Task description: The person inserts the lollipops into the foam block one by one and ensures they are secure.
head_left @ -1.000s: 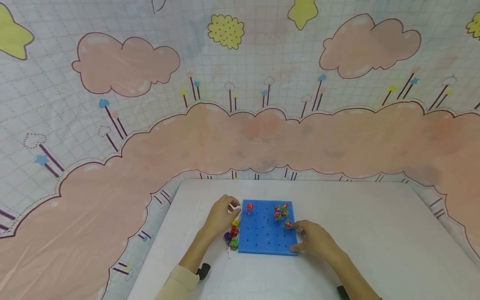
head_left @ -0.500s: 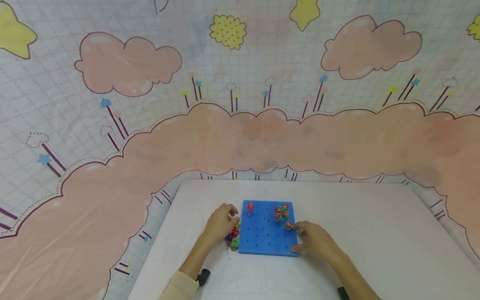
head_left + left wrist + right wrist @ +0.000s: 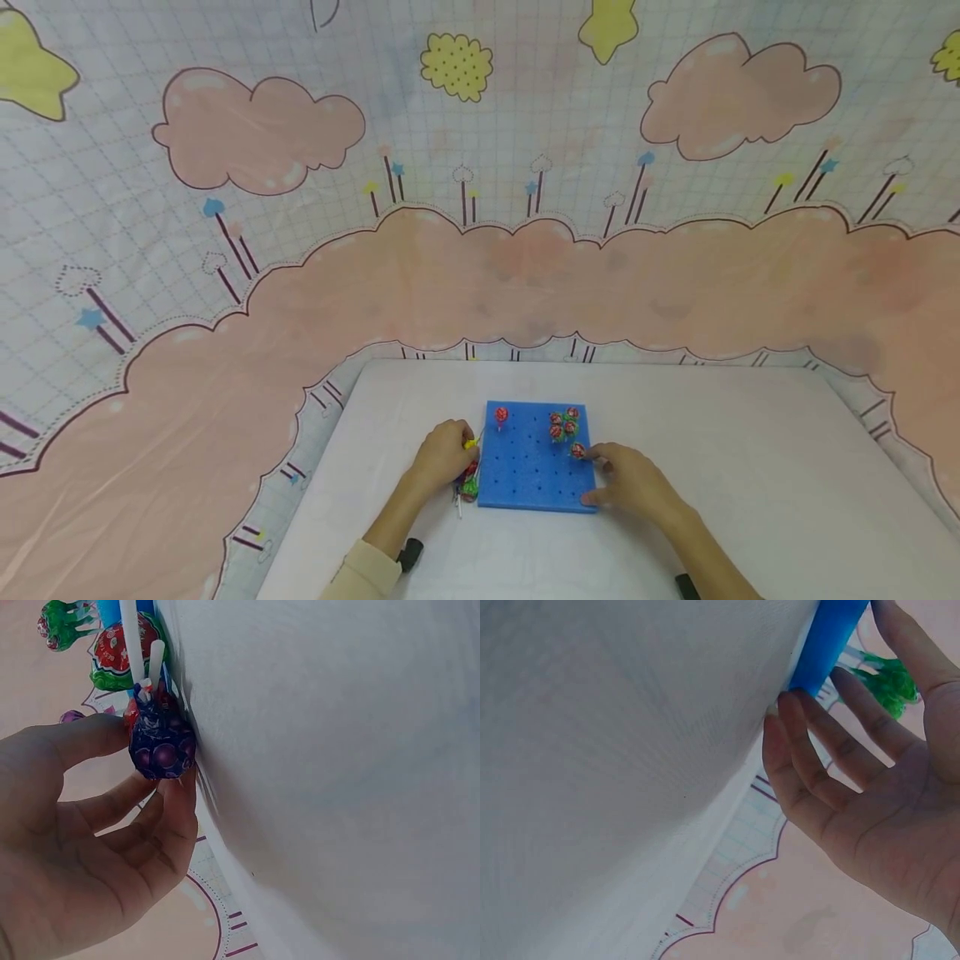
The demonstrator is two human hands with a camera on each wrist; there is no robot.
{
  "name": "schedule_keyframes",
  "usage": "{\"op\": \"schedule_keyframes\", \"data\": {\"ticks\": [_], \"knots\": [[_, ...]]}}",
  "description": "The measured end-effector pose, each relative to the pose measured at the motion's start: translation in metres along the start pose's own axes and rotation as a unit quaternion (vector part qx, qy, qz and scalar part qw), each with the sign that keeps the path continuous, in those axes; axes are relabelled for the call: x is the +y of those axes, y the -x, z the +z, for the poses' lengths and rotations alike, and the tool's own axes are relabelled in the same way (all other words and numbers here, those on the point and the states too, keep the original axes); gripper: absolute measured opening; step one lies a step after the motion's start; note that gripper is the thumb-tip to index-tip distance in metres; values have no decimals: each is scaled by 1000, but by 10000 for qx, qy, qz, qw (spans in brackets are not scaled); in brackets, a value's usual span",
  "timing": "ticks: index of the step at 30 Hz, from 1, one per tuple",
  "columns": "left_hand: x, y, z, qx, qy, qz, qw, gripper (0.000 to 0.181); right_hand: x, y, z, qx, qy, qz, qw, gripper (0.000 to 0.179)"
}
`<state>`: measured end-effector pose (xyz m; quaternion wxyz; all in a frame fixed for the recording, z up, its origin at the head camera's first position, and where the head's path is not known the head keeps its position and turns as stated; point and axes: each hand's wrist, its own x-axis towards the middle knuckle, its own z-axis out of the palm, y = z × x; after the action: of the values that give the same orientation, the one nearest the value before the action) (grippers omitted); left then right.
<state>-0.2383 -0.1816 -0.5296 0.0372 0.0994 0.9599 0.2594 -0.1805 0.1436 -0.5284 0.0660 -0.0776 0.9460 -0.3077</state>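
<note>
My left hand pinches a yellow lollipop between thumb and fingers, just left of the blue pegboard. Below it lie loose lollipops, among them a green one. Close to the fingers in the left wrist view is a purple lollipop; the yellow one is hidden there. My right hand touches the board's right edge with its fingers extended, holding no lollipop. In the right wrist view its fingertips meet the blue edge.
One red lollipop stands at the board's back left. Several green-and-red lollipops stand together at its back right, with a single lollipop nearer the right hand. The board lies on a white table before a patterned backdrop.
My left hand has come down and nearer along the board's left side, its fingers closing on the yellow lollipop. The right hand has stayed at the board's edge.
</note>
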Motion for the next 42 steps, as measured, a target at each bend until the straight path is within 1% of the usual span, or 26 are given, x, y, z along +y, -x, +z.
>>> {"op": "schedule_keyframes", "data": {"ticks": [6, 11, 14, 19, 24, 29, 32, 37, 42], "knots": [[-1, 0, 0, -4, 98, 42, 9999, 20, -1, 1, -1, 23, -15, -64, 10000, 65], [-1, -1, 0, 90, 125, 66, 9999, 20, 0, 1, -1, 34, 4, -73, 10000, 65], [-2, -1, 0, 181, 173, 67, 9997, 26, 0, 0, 0, 29, 2, -58, 10000, 65], [-4, -3, -2, 389, 386, -12, 9985, 35, 1, 0, 0, 0, -34, -50, 10000, 65], [-8, -7, -4, 624, 399, -151, 9971, 36, 1, 0, -1, -19, -51, -9, 10000, 66], [-8, -8, -9, 703, 520, -293, 9957, 34, 1, 1, -1, -29, -82, 54, 9999, 66], [-7, -7, -11, 829, 508, -275, 9949, 31, 1, 1, -1, -39, -58, 34, 10000, 66], [-3, -3, -18, 1181, 456, -109, 9919, 24, 1, -1, -1, -39, 37, -7, 10000, 66], [3, 0, -23, 1387, 500, -45, 9891, 21, 1, -2, 0, -39, 34, 16, 10000, 66]]}}
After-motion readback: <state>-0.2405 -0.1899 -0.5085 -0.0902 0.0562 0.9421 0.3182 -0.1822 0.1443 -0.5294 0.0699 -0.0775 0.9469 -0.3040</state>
